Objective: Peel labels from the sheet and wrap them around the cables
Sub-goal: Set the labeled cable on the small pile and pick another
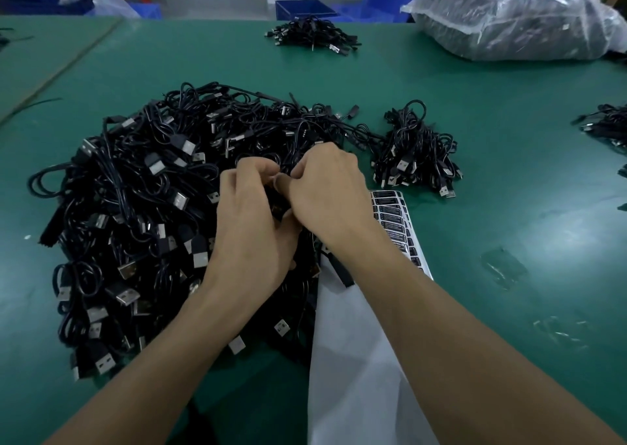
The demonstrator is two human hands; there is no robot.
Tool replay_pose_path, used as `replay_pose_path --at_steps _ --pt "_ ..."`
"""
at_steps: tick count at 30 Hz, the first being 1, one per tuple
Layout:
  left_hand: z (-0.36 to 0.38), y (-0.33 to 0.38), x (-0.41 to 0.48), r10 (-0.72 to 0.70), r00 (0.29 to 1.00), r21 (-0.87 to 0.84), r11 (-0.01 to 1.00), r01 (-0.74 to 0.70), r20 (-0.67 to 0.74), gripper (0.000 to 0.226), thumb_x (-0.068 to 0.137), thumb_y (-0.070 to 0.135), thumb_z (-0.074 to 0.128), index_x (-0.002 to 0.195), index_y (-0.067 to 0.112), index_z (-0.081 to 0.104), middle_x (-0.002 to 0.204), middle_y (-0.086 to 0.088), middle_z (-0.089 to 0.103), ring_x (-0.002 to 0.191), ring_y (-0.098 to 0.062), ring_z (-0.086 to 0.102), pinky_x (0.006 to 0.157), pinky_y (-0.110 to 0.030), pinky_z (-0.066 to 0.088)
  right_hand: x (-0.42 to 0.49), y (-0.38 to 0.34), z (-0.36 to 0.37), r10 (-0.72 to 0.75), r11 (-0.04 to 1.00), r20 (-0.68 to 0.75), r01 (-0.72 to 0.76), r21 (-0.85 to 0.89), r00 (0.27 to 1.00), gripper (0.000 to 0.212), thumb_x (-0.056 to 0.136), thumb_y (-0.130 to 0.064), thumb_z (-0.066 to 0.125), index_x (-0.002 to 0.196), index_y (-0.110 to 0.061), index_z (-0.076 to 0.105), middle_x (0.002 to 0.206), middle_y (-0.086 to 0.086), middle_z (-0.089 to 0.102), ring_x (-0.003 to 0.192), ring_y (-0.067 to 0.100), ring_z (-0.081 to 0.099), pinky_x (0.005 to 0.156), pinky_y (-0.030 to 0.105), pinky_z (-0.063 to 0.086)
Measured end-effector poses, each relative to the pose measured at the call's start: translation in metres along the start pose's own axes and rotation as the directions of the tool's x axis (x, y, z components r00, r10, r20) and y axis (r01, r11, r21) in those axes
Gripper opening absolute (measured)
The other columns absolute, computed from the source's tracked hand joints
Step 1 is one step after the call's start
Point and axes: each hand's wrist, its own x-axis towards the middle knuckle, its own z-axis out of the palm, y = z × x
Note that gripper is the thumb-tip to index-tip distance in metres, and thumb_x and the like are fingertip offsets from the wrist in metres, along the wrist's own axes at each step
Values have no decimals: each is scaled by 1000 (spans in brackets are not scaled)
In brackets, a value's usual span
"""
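A big heap of black USB cables (135,214) covers the green table (509,180) in front of me. Above its right side my left hand (247,220) and my right hand (325,193) meet, fingers curled, pinching one black cable between them; the spot they hold is mostly hidden by the fingers. I cannot tell whether a label is on it. The label sheet (397,220), white backing with black labels, lies under my right wrist, and its bare white part (353,360) runs toward me.
A smaller bunch of cables (417,153) lies right of the hands. Another bunch (312,35) sits at the far middle, one more (607,125) at the right edge. A clear plastic bag of cables (515,17) is at the back right, blue bins (302,8) behind.
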Motion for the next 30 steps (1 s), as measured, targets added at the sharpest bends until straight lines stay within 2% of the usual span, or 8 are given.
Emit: replay_pose_path --at_steps 5,9,11,15,19,24,26,30 --pt "-3 4 4 -71 995 -141 988 60 -74 44 85 3 62 105 38 46 109 11 53 58 -7 49 56 -22 44 6 5 -10 110 943 177 -159 291 978 8 86 -23 76 81 -16 76 80 3 71 68 16 62 55 23 46" --pt "-6 6 9 -191 979 -363 919 155 -64 13 87 27 52 97 35 52 87 9 58 58 -9 46 51 -26 38 6 11 -19 140 760 191 -229 608 972 36 89 -19 69 96 15 65 76 11 59 65 21 52 56 18 48" --pt "-7 7 9 -242 969 -442 875 199 -44 9 97 35 49 94 27 53 68 10 56 48 -10 44 42 -28 36 3 11 -26 69 734 173 -167 659 983 29 91 -19 69 91 10 68 77 13 67 66 15 59 62 18 48" --pt "-11 14 10 -315 947 -497 812 305 66 50 97 58 37 94 17 67 68 5 69 50 -16 61 44 -31 48 -19 16 -37 -287 663 230 20 749 930 19 91 -6 69 75 -14 68 68 -12 68 61 0 62 62 15 48" --pt "-16 17 14 -399 895 -569 696 438 200 66 89 71 33 93 22 77 86 -6 77 79 -22 75 60 -35 55 -37 27 -39 -365 768 374 49 639 853 20 83 1 76 73 -15 71 60 -6 65 55 6 59 60 18 50" --pt "-16 22 10 -324 937 -554 760 341 132 54 105 43 44 65 19 71 53 1 61 49 -11 58 50 -20 50 -50 39 -38 -332 827 379 74 557 864 8 82 -14 82 75 -16 78 58 -3 66 55 5 53 56 19 43" --pt "-18 24 10 -292 947 -563 763 316 135 40 103 38 49 75 14 64 45 3 50 39 -11 50 46 -22 49 -50 47 -40 -272 843 316 67 534 909 11 84 -26 80 77 -18 78 69 8 71 62 12 56 62 28 45" --pt "-28 30 10 -220 906 -469 797 381 361 25 96 45 55 104 22 62 44 4 43 31 -9 38 37 -22 43 -43 82 -52 76 946 -44 -58 320 996 18 91 -36 70 75 -27 70 62 -19 64 54 -5 53 55 12 41"
